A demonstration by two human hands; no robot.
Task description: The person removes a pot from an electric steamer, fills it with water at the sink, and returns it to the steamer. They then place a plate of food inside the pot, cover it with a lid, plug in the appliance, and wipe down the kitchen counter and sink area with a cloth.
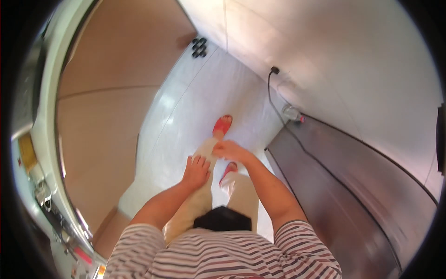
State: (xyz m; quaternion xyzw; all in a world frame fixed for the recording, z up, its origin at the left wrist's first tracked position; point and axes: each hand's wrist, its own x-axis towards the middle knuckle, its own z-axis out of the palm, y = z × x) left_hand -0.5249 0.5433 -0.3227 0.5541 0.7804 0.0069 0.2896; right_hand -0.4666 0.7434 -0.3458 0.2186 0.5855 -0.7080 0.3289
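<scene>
My left hand (197, 171) rests spread on the beige trousers (205, 148) over my forward leg. At the other side of that leg, near the knee or shin, my right hand (226, 150) touches the cloth with curled fingers; whether they pinch it cannot be told. Beyond the hands, a red sandal (223, 125) is on my forward foot. The other red sandal (229, 172) shows below my right hand. A black cloth item (223, 219) lies at my waist, below the striped shirt.
Brown cabinet panels (115, 122) stand at left, under a counter with blurred items. Black round objects (199, 47) sit on the pale floor (181, 94). At right are a plugged-in black cable (273, 101), a clear plastic bottle (292, 113) and a dark metallic panel (324, 164).
</scene>
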